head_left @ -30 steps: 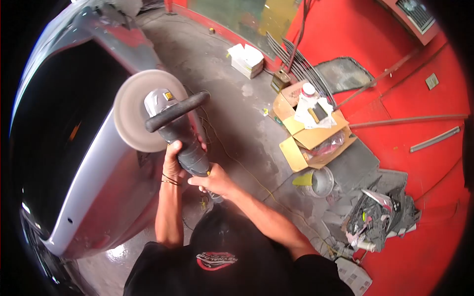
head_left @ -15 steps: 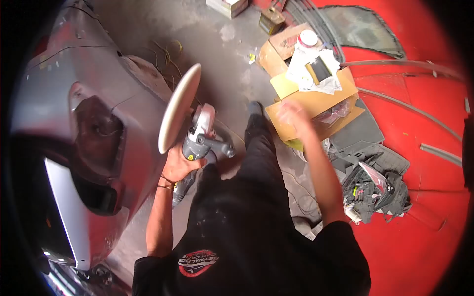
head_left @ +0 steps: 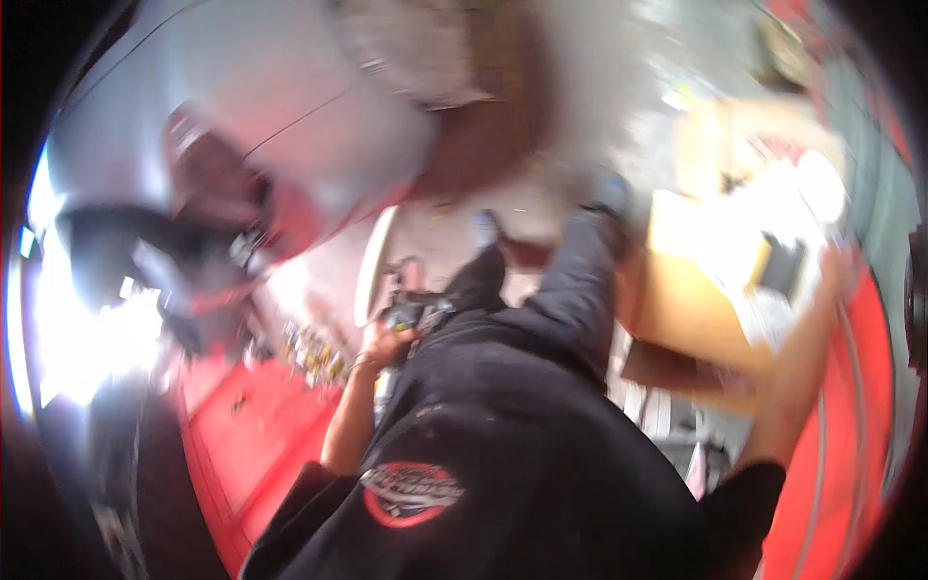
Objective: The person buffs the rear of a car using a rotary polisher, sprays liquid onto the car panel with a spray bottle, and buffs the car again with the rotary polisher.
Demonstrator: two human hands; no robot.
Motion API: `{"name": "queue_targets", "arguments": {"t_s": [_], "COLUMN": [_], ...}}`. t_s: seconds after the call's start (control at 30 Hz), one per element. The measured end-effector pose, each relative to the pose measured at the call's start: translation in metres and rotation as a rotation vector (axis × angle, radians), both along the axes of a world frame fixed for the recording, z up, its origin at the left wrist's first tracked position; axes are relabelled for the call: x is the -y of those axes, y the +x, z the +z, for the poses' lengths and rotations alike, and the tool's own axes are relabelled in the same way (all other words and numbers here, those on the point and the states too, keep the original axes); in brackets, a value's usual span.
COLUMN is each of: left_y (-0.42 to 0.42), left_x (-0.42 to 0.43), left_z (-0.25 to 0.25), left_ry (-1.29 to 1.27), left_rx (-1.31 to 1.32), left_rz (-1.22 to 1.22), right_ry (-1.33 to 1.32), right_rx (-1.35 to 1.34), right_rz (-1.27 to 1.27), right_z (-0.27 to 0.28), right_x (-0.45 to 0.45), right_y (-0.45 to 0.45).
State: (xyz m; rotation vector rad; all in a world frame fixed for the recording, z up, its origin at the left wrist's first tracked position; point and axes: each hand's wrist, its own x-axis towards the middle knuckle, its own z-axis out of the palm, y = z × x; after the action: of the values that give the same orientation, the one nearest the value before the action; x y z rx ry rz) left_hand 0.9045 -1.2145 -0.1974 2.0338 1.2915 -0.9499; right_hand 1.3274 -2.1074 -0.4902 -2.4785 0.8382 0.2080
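Observation:
My left hand (head_left: pixel 389 343) is wrapped round a car polisher (head_left: pixel 406 309), held low beside my left leg. Its pale round pad (head_left: pixel 375 266) stands nearly upright, edge-on to me. My right hand (head_left: pixel 839 269), smeared by motion, is stretched out at the far right, so its fingers cannot be read. Close to that hand lies a black block with a tan edge (head_left: pixel 778 266), on white papers (head_left: pixel 730 232) over an open cardboard box (head_left: pixel 686 300). A round white lid or tub (head_left: pixel 822 188) sits just beyond, washed out by glare.
A grey car body (head_left: pixel 319 126) with a dark headlight-like opening (head_left: pixel 217 169) fills the upper left. Red panels (head_left: pixel 256 445) lie at lower left, and another red surface (head_left: pixel 870 348) at right. Everything is blurred, with strong glare at left.
My view has swung and blurred. My right hand has moved from the box's near flap out to the right, beside the papers and black block. My left hand still holds the polisher.

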Motion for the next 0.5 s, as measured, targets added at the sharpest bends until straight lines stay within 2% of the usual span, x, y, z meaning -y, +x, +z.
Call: {"name": "queue_targets", "arguments": {"t_s": [0.03, 0.07, 0.13, 0.2, 0.23, 0.27, 0.33, 0.37, 0.43, 0.5], "left_y": [-0.007, -0.038, -0.082, -0.011, -0.063, -0.037, -0.030, -0.033, -0.046, -0.076], "left_x": [0.007, -0.001, 0.006, 0.042, 0.029, 0.050, 0.067, 0.070, 0.070, 0.066], "left_z": [0.006, -0.005, -0.023, 0.004, -0.035, -0.003, 0.009, 0.017, 0.028, 0.029], "left_ry": [0.031, -0.004, 0.025, 0.028, 0.017, 0.017, 0.037, 0.035, 0.019, -0.068], "left_rx": [-0.021, -0.201, -0.105, -0.204, -0.046, -0.163, -0.063, -0.094, -0.158, -0.012], "left_rz": [0.053, 0.255, 0.176, 0.266, 0.308, 0.259, 0.290, 0.308, 0.352, 0.478], "right_ry": [-0.049, -0.107, -0.234, -0.349, -0.388, -0.418, -0.451, -0.491, -0.519, -0.548], "right_rx": [-0.042, -0.089, -0.175, -0.230, -0.245, -0.245, -0.234, -0.208, -0.137, -0.055], "right_rz": [0.043, 0.065, 0.076, 0.046, 0.025, 0.002, -0.005, 0.021, 0.181, 0.380], "right_z": [-0.018, -0.030, -0.046, -0.053, -0.049, -0.038, -0.015, 0.006, 0.042, 0.084], "right_x": [0.009, 0.013, 0.017, 0.024, 0.023, 0.031, 0.029, 0.030, 0.005, -0.028], "right_y": [0.010, 0.017, 0.027, 0.034, 0.037, 0.028, 0.013, 0.008, -0.006, -0.023]}}
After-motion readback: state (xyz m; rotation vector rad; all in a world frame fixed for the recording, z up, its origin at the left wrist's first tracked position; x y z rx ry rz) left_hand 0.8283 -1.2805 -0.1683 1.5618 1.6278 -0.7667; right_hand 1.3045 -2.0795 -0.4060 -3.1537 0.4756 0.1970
